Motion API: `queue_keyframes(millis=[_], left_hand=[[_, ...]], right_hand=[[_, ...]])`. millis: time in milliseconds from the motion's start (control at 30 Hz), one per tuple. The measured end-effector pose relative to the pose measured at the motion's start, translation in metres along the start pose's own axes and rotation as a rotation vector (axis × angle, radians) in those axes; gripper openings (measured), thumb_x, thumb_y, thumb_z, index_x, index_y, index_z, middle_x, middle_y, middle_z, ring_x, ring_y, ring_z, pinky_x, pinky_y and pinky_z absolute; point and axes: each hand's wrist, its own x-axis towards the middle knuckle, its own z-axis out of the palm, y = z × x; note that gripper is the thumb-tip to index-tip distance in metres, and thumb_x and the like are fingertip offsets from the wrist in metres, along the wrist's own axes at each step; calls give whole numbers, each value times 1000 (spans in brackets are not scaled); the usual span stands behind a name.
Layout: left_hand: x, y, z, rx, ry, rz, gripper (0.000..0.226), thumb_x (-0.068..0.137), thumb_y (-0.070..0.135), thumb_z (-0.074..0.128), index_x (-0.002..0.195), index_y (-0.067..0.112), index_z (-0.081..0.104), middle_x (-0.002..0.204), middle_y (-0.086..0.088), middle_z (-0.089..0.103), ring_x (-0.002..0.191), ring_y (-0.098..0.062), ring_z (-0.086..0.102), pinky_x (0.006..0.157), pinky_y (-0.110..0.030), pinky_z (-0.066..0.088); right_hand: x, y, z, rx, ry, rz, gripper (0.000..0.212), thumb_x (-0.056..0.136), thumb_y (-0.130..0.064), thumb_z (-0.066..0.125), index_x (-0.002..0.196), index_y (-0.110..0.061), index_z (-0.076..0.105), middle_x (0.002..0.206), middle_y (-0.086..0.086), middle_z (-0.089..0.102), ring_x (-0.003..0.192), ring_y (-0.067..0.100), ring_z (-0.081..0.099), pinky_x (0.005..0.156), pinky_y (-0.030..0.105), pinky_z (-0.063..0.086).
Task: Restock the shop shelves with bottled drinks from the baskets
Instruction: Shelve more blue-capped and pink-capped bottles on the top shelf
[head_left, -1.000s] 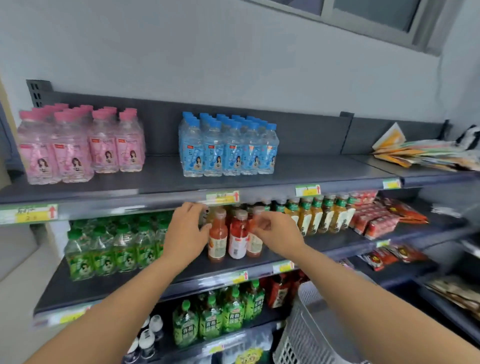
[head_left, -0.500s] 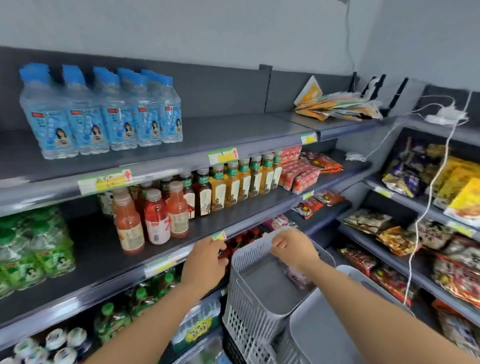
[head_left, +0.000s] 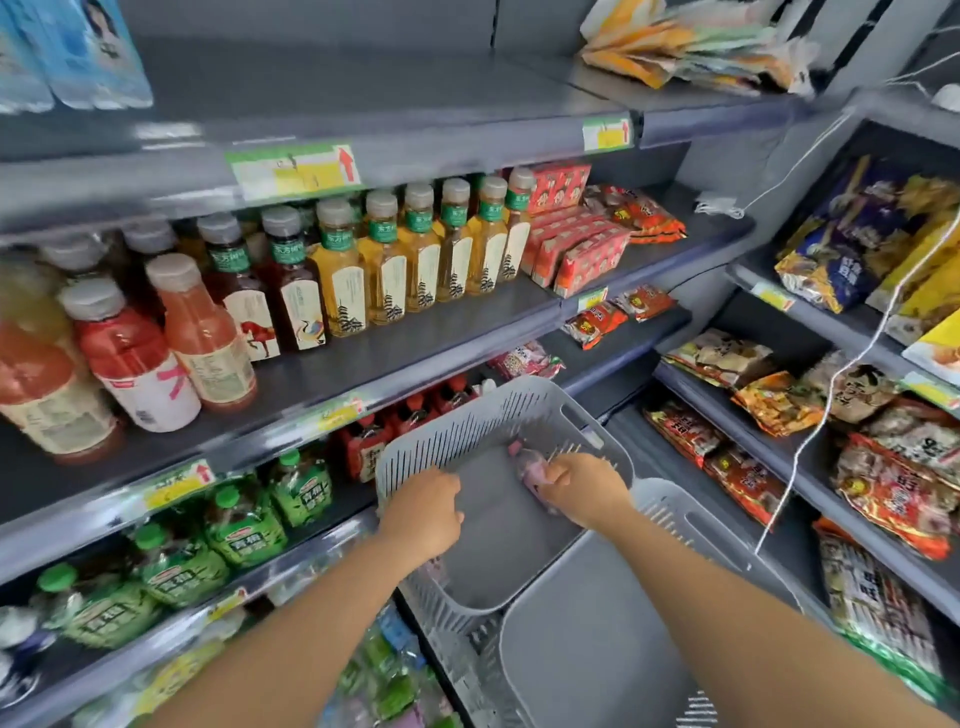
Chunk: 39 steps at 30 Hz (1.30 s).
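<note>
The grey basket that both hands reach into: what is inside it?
One pink-capped bottle lies in the grey basket, under the right hand. The floor looks otherwise bare; the left hand covers part.

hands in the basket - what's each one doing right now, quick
Left hand: curled at the basket wall, holding nothing visible.
Right hand: closed on a pink bottle inside the basket.

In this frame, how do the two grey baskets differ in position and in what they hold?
The farther basket sits nearer the shelves and overlaps the nearer basket. The farther basket holds a pink bottle, with the right hand on it and the left hand inside; the nearer basket shows only bare floor. Both are grey plastic with slotted walls.
</note>
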Motion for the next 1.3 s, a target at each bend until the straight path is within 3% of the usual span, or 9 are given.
queue_keyframes(millis=[167, 233, 367, 467, 633, 767, 867, 1033, 1300], left_hand=[[62, 2, 49, -19, -231, -234, 20, 89, 7, 47, 70, 6, 52, 70, -10, 50, 61, -19, 48, 54, -29, 38], [81, 3, 63, -70, -290, -310, 18, 90, 8, 46, 85, 0, 60, 69, -11, 48, 62, -17, 44, 51, -26, 33], [112, -12, 104, -224, -307, -575, 9, 94, 12, 44, 95, 5, 48, 83, -21, 44, 77, -23, 50, 72, -26, 44], [140, -43, 158, -439, -254, -790, 57, 83, 21, 50, 133, -5, 41, 139, -23, 42, 122, -36, 47, 97, -31, 43], [147, -40, 173, -682, -52, -1085, 81, 79, 23, 59, 147, 1, 21, 146, -26, 35, 131, -43, 39, 109, -47, 37], [151, -42, 184, -476, -43, -1103, 87, 84, 33, 61, 148, -1, 15, 147, -22, 36, 133, -39, 39, 108, -41, 34], [158, -44, 194, -352, -143, -975, 63, 81, 36, 59, 136, 8, 46, 135, -17, 52, 122, -34, 52, 100, -37, 44], [161, -42, 202, -489, -221, -929, 51, 76, 28, 70, 120, 12, 49, 118, -13, 61, 104, -31, 63, 87, -36, 53], [164, -38, 220, -909, -259, -948, 45, 65, 18, 85, 103, 2, 66, 96, -14, 73, 87, -29, 71, 85, -44, 57]], right_hand=[[57, 38, 18, -48, -104, 48, 27, 82, -24, 62, 108, -18, 66, 111, 6, 68, 107, 27, 62, 90, 33, 50], [80, 51, 27, -69, -135, 51, 32, 83, -26, 63, 114, -18, 63, 116, 8, 66, 111, 29, 60, 92, 33, 49], [122, 72, 50, -95, -178, 74, 38, 85, -27, 64, 121, -15, 61, 120, 11, 64, 114, 30, 59, 91, 32, 47], [148, 85, 69, -77, -216, 106, 43, 86, -28, 64, 126, -13, 57, 124, 12, 62, 115, 30, 58, 92, 32, 45], [191, 94, 94, -114, -324, 138, 55, 83, -29, 70, 131, -8, 52, 127, 13, 60, 116, 29, 59, 93, 30, 46], [218, 96, 110, -158, -313, 143, 50, 83, -25, 67, 127, -7, 52, 127, 13, 60, 117, 28, 58, 94, 29, 46], [228, 99, 121, -299, -261, 69, 54, 84, -30, 64, 131, -8, 48, 130, 14, 56, 120, 29, 55, 96, 30, 45], [236, 96, 135, -497, -213, 18, 60, 91, -35, 57, 138, -5, 36, 134, 18, 45, 122, 31, 52, 98, 35, 44], [233, 89, 141, -456, -257, -28, 48, 89, -22, 61, 126, -4, 35, 126, 15, 56, 116, 32, 59, 91, 36, 47]])
